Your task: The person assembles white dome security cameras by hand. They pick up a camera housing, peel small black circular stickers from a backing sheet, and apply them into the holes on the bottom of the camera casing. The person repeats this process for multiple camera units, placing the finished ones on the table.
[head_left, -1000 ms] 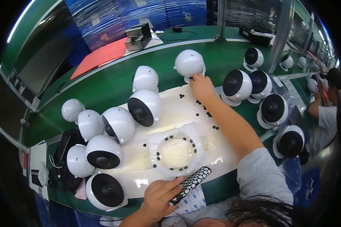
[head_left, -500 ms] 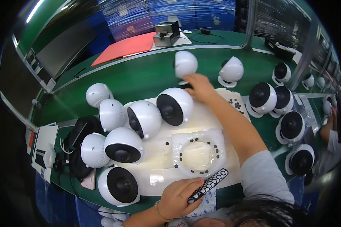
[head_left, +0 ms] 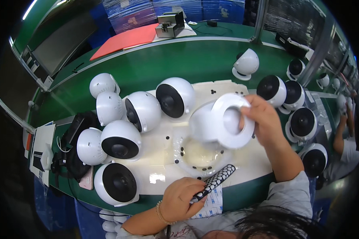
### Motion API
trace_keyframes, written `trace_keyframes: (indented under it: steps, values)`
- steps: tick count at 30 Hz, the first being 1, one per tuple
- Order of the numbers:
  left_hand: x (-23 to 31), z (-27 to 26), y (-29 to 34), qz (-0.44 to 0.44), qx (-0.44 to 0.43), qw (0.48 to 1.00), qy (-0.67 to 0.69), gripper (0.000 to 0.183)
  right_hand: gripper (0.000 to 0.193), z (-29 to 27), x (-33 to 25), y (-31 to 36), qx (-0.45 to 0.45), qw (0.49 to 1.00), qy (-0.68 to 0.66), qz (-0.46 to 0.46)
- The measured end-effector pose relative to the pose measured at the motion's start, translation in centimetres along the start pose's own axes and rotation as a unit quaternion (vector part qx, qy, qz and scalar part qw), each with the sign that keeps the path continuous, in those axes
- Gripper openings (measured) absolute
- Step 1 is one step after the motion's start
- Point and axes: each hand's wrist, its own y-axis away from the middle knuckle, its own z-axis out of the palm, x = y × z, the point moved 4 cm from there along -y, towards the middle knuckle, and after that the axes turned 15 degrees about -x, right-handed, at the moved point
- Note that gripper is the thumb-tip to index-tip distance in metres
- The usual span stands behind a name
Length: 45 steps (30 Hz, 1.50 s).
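My right hand [head_left: 264, 119] grips a round white camera [head_left: 203, 122] by its ring-shaped base, which is tipped to face me over the middle of the table. The camera is somewhat blurred, and its lens side is out of sight. Under it lies a translucent foam ring [head_left: 178, 165] with several small black round pads around its opening, partly hidden by the camera. Nearer me, my left hand [head_left: 181, 199] pinches a narrow black strip covered in white dots [head_left: 217, 181]. Beneath the strip is a white printed sheet [head_left: 211, 203].
Several white cameras with black fronts stand left of the foam ring, the nearest one [head_left: 117, 184] by the table edge. More stand at the right, including one [head_left: 302, 122]. A white camera [head_left: 246, 63] stands farther back. A black bag [head_left: 77, 155] lies left.
My right hand has picked up the white camera from the back, brought it toward me and tilted its base into view. My left hand still holds the dotted strip. The view has shifted slightly.
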Motion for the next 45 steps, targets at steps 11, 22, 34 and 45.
trace_keyframes:
  steps: [11, 22, 34, 45]
  values:
    - [0.1, 0.0, -0.4, 0.0, 0.025, 1.0, -0.014, 0.028, 0.038, 5.1, -0.8, 3.9, -0.007, 0.841, 0.523, -0.141]
    - [0.2, -0.8, -0.3, -0.04, 0.061, 0.996, -0.045, 0.022, 0.027, 9.7, 0.4, 6.4, -0.184, 0.783, 0.501, -0.32]
    - [0.1, -0.7, -0.3, -0.047, 0.062, 0.994, -0.071, 0.022, 0.025, 9.8, 1.1, 5.9, -0.18, 0.813, 0.431, -0.347]
    - [1.1, -0.9, -1.0, -0.099, 0.117, 0.969, -0.196, 0.026, 0.032, 8.8, 1.6, 6.0, -0.182, 0.852, 0.314, -0.378]
